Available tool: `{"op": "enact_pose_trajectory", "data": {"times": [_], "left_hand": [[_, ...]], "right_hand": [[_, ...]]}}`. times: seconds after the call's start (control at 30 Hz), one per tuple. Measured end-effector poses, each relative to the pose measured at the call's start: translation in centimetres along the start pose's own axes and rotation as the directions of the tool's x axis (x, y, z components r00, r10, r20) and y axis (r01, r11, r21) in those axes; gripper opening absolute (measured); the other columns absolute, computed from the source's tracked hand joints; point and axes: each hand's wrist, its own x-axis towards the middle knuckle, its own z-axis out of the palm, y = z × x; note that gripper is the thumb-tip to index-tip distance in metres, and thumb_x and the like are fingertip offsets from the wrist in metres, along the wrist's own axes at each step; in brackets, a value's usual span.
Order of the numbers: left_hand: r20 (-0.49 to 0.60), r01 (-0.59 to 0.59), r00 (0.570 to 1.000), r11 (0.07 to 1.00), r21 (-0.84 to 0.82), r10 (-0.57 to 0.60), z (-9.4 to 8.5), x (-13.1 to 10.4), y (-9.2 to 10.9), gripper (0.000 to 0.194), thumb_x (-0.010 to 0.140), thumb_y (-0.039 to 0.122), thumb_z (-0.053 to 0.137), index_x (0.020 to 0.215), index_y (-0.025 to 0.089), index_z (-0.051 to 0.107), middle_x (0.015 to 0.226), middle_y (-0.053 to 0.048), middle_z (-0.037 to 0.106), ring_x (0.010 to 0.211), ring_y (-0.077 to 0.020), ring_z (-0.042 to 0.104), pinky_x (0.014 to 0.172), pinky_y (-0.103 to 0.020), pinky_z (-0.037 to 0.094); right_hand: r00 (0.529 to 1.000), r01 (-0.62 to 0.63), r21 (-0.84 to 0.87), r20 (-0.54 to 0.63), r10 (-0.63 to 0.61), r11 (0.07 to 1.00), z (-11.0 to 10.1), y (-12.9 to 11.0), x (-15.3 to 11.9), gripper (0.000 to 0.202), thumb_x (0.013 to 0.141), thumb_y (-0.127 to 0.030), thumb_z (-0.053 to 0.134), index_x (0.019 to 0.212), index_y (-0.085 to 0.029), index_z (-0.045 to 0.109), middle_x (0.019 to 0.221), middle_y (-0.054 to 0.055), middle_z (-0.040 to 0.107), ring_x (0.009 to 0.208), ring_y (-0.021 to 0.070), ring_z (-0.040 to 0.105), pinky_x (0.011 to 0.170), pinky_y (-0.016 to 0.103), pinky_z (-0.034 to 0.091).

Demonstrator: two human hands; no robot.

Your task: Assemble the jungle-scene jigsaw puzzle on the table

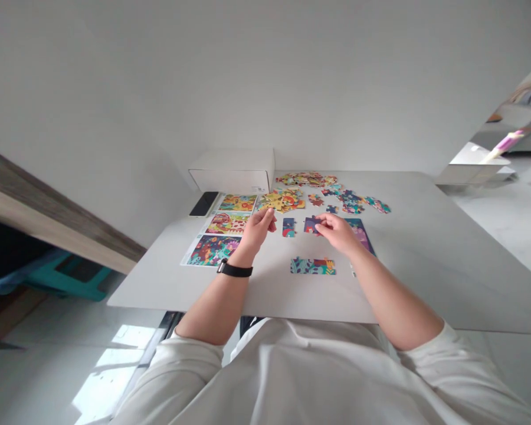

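Pinching a piece (310, 226) in my right hand (336, 231), left hand (259, 228) curled, contents unclear; one strip (312, 267) joined, heaps (282, 200) remaining toward the surface's (429, 248) far edge.

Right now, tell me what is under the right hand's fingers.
A puzzle bit: its left part shows; the right hand covers its right end. What lies beneath it is hidden.

top (310, 372): off-white, creased | sleeves (177, 369): off-white, loose, elbow-length | wristband (238, 270): black, narrow, left side

Free tabletop (429, 254) right, box (230, 178) far left
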Motion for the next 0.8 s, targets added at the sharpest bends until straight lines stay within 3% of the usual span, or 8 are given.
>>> {"op": "enact_pose_trajectory", "data": {"times": [0.1,0.17,0.27,0.37,0.63,0.8], "left_hand": [[-0.019,0.02,1.0,0.997,-0.08,-0.022,-0.2,0.2,-0.1,0.033,0.097,0.051,0.064,0.091,0.019,0.068,0.072,-0.001,0.067,0.06,-0.0115,0.058,0.061,-0.024,0.049],[0.004,0.021,1.0,0.999,-0.025,-0.021,0.0,0.2,-0.4,0.021,0.093,0.039,0.068,0.099,0.019,0.069,0.082,-0.002,0.071,0.067,-0.0127,0.063,0.065,-0.025,0.052],[0.049,-0.06,0.998,0.97,0.235,0.05,0.4,-0.2,-1.0,0.016,0.09,0.024,0.068,0.105,0.02,0.071,0.097,-0.005,0.076,0.085,-0.0164,0.07,0.079,-0.029,0.056],[0.112,-0.12,0.991,0.878,0.464,0.076,0.7,-0.5,-1.5,0.025,0.088,0.015,0.066,0.112,0.02,0.071,0.109,-0.007,0.078,0.095,-0.0179,0.072,0.088,-0.031,0.056],[0.213,-0.163,0.976,0.752,0.639,0.031,0.8,-0.6,-2.3,0.036,0.089,0.022,0.074,0.124,0.02,0.067,0.121,-0.009,0.075,0.102,-0.022,0.071,0.095,-0.036,0.056],[0.184,-0.152,0.983,0.657,0.739,0.02,1.7,-0.6,-2.6,0.03,0.092,0.027,0.074,0.12,0.02,0.067,0.125,-0.012,0.074,0.115,-0.0269,0.07,0.103,-0.039,0.053]], "right_hand": [[0.998,0.019,-0.038,-0.051,-0.021,0.999,-0.4,1.2,0.1,0.027,0.091,-0.036,0.068,0.114,-0.024,0.07,0.093,0.004,0.077,0.083,0.0212,0.074,0.083,0.036,0.058],[0.996,0.028,-0.063,-0.078,-0.033,0.998,-0.8,1.6,0.1,0.028,0.091,-0.037,0.067,0.115,-0.024,0.071,0.095,0.004,0.077,0.084,0.0209,0.073,0.082,0.035,0.057],[0.996,0.001,-0.061,-0.086,-0.006,0.998,-1.1,1.5,0.2,0.029,0.091,-0.038,0.065,0.115,-0.023,0.07,0.094,0.004,0.077,0.083,0.0206,0.072,0.079,0.034,0.056],[0.998,-0.022,-0.07,-0.062,0.018,0.997,-1.1,1.3,0.2,0.03,0.091,-0.037,0.065,0.116,-0.023,0.069,0.096,0.005,0.077,0.084,0.0207,0.072,0.079,0.033,0.055],[1.0,-0.015,-0.116,-0.024,0.012,0.993,-0.6,1.5,0.1,0.032,0.091,-0.035,0.064,0.12,-0.022,0.069,0.09,0.003,0.075,0.081,0.0203,0.07,0.073,0.03,0.051],[0.999,-0.037,-0.219,-0.015,0.035,0.975,-0.8,1.0,0.1,0.034,0.097,-0.031,0.055,0.126,-0.022,0.07,0.089,0.003,0.074,0.074,0.0189,0.066,0.07,0.03,0.049]]}}
